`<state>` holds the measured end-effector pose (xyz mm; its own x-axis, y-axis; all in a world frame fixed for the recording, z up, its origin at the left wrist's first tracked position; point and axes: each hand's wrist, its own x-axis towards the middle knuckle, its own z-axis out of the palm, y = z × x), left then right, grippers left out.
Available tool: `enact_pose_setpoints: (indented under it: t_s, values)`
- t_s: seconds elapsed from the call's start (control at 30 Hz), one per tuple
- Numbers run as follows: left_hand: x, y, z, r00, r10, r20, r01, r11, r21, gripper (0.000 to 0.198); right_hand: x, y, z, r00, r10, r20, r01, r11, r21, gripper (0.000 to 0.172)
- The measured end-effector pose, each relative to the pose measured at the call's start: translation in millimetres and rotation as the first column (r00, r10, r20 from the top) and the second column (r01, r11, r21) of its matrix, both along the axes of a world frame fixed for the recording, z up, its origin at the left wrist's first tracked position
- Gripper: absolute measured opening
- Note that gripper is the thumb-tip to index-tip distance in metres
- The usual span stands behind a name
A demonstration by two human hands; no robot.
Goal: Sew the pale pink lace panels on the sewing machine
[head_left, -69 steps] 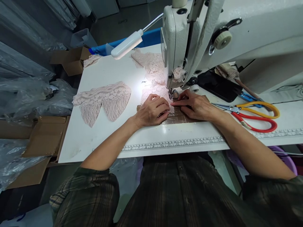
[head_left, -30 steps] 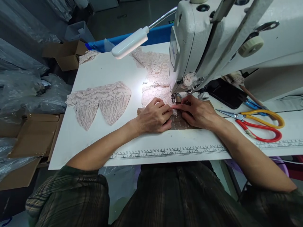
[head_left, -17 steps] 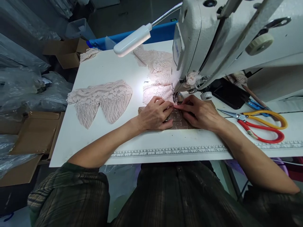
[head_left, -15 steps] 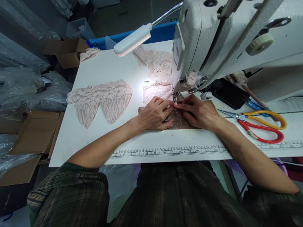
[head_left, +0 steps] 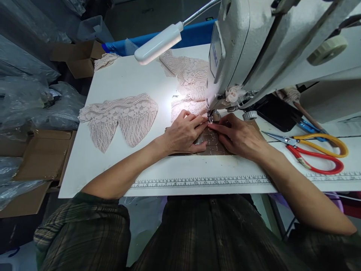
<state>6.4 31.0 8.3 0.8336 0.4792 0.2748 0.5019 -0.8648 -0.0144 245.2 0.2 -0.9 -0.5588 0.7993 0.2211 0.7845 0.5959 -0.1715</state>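
Under the presser foot (head_left: 212,116) of a white sewing machine (head_left: 234,45), pale pink lace fabric (head_left: 187,107) lies on the table. My left hand (head_left: 186,133) rests at the near edge of this lace, its fingers closed down on it just left of the foot. My right hand (head_left: 239,135) is on the other side of the foot, thumb and forefinger pinched close to the needle area. What that pinch holds is mostly hidden, though it meets the lace edge. Beneath both hands is a brown taped plate (head_left: 216,145).
A lace piece with two pointed lobes (head_left: 121,116) lies at left. Scissors with red and yellow handles (head_left: 313,146) and a dark phone (head_left: 275,113) lie at right. A white lamp (head_left: 159,43) hangs over the table. A printed ruler (head_left: 194,183) runs along the front edge.
The view has shifted slightly, so the machine and scissors appear a little further right. Both hands keep nearly the same place beside the presser foot.
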Motion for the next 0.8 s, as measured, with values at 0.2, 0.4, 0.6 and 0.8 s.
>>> enact_pose_setpoints:
  t_s: [0.2,0.4,0.6,0.8]
  values:
    - [-1,4,0.0,1.0,0.02,0.002,-0.02,1.0,-0.011,0.05,-5,0,2.8,0.999,-0.034,0.035,0.035,0.999,-0.015,0.046]
    - [2,6,2.0,0.999,0.046,-0.016,-0.047,0.999,-0.027,0.053,-3,0,1.8,0.995,-0.043,-0.087,0.04,0.999,-0.036,0.045]
    - [1,8,-0.3,0.998,0.064,-0.017,-0.064,0.998,-0.016,0.059,11,5,24.5,0.963,-0.087,-0.257,0.016,0.963,-0.27,0.042]
    - [1,11,-2.4,0.999,0.049,0.008,-0.049,0.998,-0.031,0.056,13,20,29.1,0.86,-0.327,-0.392,0.106,0.866,-0.489,0.052]
